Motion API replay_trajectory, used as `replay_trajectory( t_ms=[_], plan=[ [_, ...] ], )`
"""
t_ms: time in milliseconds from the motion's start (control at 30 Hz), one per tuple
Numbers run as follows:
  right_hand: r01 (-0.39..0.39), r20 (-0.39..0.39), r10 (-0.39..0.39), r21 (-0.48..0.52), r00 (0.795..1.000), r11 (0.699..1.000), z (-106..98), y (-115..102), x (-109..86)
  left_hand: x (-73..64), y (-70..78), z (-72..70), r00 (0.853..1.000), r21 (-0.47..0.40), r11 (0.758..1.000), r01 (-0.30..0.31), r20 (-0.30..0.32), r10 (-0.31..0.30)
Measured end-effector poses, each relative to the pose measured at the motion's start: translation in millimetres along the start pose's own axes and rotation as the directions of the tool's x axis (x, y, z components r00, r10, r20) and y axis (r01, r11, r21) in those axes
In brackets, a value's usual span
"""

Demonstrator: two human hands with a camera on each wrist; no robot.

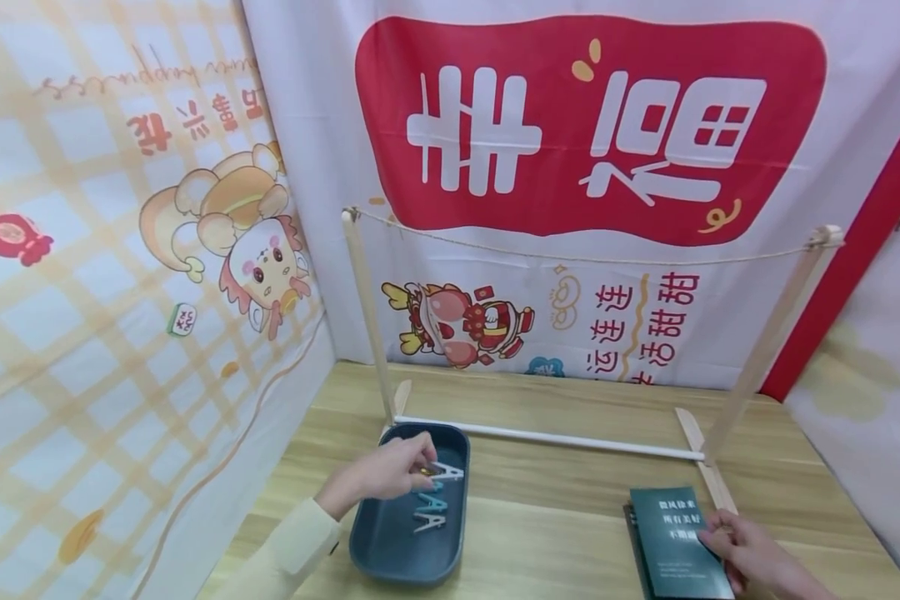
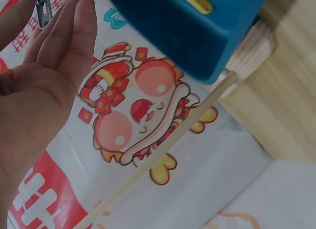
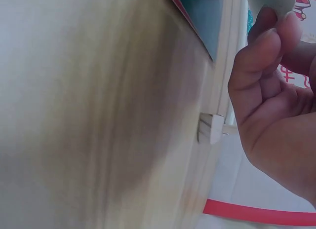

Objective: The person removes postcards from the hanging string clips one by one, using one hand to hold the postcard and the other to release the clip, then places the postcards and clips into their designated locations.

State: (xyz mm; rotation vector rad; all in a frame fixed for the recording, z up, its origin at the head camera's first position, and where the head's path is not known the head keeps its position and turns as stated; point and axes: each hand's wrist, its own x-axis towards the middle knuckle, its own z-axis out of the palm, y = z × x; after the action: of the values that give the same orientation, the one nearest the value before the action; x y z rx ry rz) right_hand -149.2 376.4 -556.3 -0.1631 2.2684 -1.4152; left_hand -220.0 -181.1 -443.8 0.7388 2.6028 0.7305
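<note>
My left hand [image 1: 396,472] is over the dark blue tray [image 1: 408,569] and pinches a white clothespin [image 1: 447,472] between thumb and fingertips. Below it, teal clothespins [image 1: 431,503] and a pale grey one [image 1: 428,522] lie in the tray. A yellow clothespin [image 2: 198,2] shows in the left wrist view. On the right, my right hand [image 1: 753,554] pinches the edge of a dark green card [image 1: 675,542] printed with white characters. More cards [image 1: 634,537] lie under its left side. The right wrist view shows a pale card corner [image 3: 271,1] between thumb and fingers.
A wooden frame stands behind, its left post [image 1: 370,317] near the tray and its right post [image 1: 768,342] beyond the cards. A string [image 1: 570,256] sags between the post tops, and a white rod [image 1: 547,437] joins them low down. Printed cloth [image 1: 307,167] hangs around the table [image 1: 540,533].
</note>
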Motion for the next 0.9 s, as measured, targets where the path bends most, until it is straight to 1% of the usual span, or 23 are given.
replay_trajectory(
  t_ms=[167, 300, 367, 467, 567, 600, 633, 667, 700, 733, 800, 867, 900],
  plan=[
    [-0.054, 0.02, 0.053, 0.073, 0.998, 0.996, 8.0, 5.1, 1.3, -7.2, -9.6, 17.0, 0.998, -0.015, 1.0, 0.022, 0.053, -0.022],
    [-0.053, 0.019, 0.052, 0.073, 0.998, 0.996, 11.1, 7.9, 3.6, -10.6, -14.1, 28.6, 0.996, -0.036, 0.998, 0.053, 0.066, -0.051],
    [-0.054, 0.01, 0.054, 0.051, 0.998, 0.997, 12.4, 9.3, 4.4, -13.1, -16.6, 34.2, 0.996, -0.042, 0.997, 0.062, 0.068, -0.059],
    [-0.082, -0.051, 0.077, -0.09, 0.996, 0.993, 15.3, 9.9, 6.3, -16.5, -20.6, 43.2, 0.995, -0.051, 0.997, 0.064, 0.074, -0.06],
    [-0.159, -0.15, 0.128, -0.223, 0.98, 0.962, 20.0, 7.4, 10.4, -17.8, -24.0, 50.8, 0.995, -0.043, 0.997, 0.062, 0.081, -0.058],
    [-0.183, -0.18, 0.139, -0.253, 0.974, 0.95, 21.6, 6.5, 11.6, -17.8, -25.0, 53.1, 0.995, -0.04, 0.997, 0.061, 0.085, -0.058],
    [-0.204, -0.205, 0.152, -0.26, 0.967, 0.944, 23.1, 5.8, 12.2, -17.9, -25.6, 55.4, 0.994, -0.032, 0.998, 0.062, 0.087, -0.059],
    [-0.203, -0.218, 0.147, -0.267, 0.965, 0.942, 24.1, 5.2, 12.4, -18.1, -25.9, 57.5, 0.994, -0.024, 0.998, 0.064, 0.091, -0.061],
    [-0.185, -0.223, 0.122, -0.286, 0.967, 0.94, 24.6, 5.7, 12.4, -18.4, -26.4, 59.5, 0.993, -0.017, 0.998, 0.065, 0.095, -0.063],
    [-0.144, -0.215, 0.077, -0.313, 0.974, 0.939, 24.8, 7.1, 11.8, -18.8, -26.6, 61.3, 0.993, -0.01, 0.998, 0.066, 0.099, -0.065],
    [-0.062, -0.2, -0.013, -0.364, 0.98, 0.929, 24.5, 11.0, 10.0, -19.6, -27.3, 64.7, 0.991, 0.021, 0.997, 0.074, 0.111, -0.076],
    [0.023, -0.179, -0.108, -0.419, 0.978, 0.908, 24.0, 15.9, 8.5, -20.2, -27.7, 67.3, 0.987, 0.066, 0.994, 0.09, 0.128, -0.098],
    [0.048, -0.175, -0.138, -0.441, 0.975, 0.896, 24.0, 18.1, 8.1, -20.4, -27.5, 68.3, 0.984, 0.092, 0.991, 0.101, 0.137, -0.113]
  ],
)
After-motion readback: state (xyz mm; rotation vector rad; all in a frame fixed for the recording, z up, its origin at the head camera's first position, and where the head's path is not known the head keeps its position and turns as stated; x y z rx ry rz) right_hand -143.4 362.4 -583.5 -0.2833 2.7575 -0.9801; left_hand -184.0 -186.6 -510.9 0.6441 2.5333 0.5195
